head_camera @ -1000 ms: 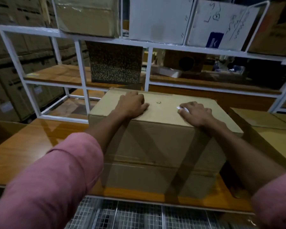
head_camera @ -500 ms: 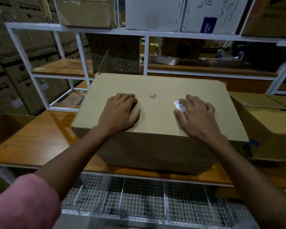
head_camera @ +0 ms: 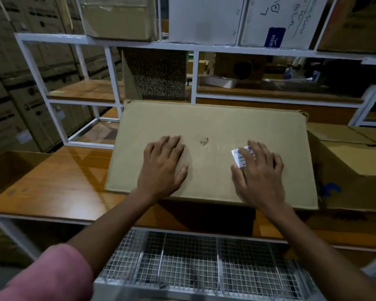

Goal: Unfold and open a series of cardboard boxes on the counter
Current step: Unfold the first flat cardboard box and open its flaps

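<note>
A plain brown cardboard box (head_camera: 213, 127) sits on the wooden counter (head_camera: 59, 183) in front of me, its broad top face towards the camera. My left hand (head_camera: 163, 168) lies flat on that face, left of centre, fingers spread, holding nothing. My right hand (head_camera: 259, 172) presses flat on the right part of the face, partly covering a small white barcode label (head_camera: 239, 155). A small torn dent (head_camera: 204, 141) marks the cardboard between my hands. The box's front side is in shadow below its near edge.
Another brown box (head_camera: 354, 170) with open flaps stands right against it. An open carton (head_camera: 7, 168) sits at the far left. A white metal shelf frame (head_camera: 111, 68) with boxes rises behind. A wire mesh rack (head_camera: 189, 268) lies below the counter edge.
The box's top face has tipped further towards me and sunk lower, hiding most of its front side. Both hands stayed flat on it and slid nearer its front edge.
</note>
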`<state>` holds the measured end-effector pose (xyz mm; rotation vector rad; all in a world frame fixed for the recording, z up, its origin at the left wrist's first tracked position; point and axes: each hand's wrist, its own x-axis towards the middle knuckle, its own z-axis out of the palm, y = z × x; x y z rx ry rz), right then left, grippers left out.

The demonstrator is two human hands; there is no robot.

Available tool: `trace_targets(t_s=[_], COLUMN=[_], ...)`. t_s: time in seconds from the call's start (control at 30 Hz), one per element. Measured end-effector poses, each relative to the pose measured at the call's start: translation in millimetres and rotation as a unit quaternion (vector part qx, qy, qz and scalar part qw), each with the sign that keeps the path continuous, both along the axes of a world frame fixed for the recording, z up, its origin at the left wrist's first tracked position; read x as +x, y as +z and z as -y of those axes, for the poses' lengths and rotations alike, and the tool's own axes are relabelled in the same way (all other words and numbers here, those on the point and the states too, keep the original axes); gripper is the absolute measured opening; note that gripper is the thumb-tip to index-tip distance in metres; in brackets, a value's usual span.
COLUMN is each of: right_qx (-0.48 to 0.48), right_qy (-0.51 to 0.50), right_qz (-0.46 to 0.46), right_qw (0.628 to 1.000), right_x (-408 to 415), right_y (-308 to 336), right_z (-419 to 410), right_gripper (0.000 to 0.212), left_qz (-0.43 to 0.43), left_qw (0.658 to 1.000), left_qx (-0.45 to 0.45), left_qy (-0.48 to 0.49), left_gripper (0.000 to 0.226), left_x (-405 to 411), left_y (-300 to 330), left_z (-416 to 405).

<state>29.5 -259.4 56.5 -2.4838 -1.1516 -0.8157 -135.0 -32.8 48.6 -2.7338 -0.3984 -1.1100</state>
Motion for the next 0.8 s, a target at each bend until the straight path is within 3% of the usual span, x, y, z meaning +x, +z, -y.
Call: trace_targets(t_s=[0.17,0.57,0.8], right_qx=[0.008,-0.021,0.01], right_qy=[-0.008,-0.023,0.019], right_qz=[0.006,-0.009,0.003], right_qw=[1.0,0.999,1.0], right_x=[4,18,20], right_y=[-48,-92,-100], right_z=[-9,-21,-32], right_gripper=[0.056,0.061,0.045], left_qz=[-0.05,-0.11,-0.066], left_qw=[0.998,0.99,0.995], left_qx=[-0.006,-0.038,-0.037], left_qy=[0.036,0.08,0.064], left_gripper=[0.064,0.075,0.066], left_x=[11,26,35], left_y=[-38,-86,-88], left_z=[-4,-22,-21])
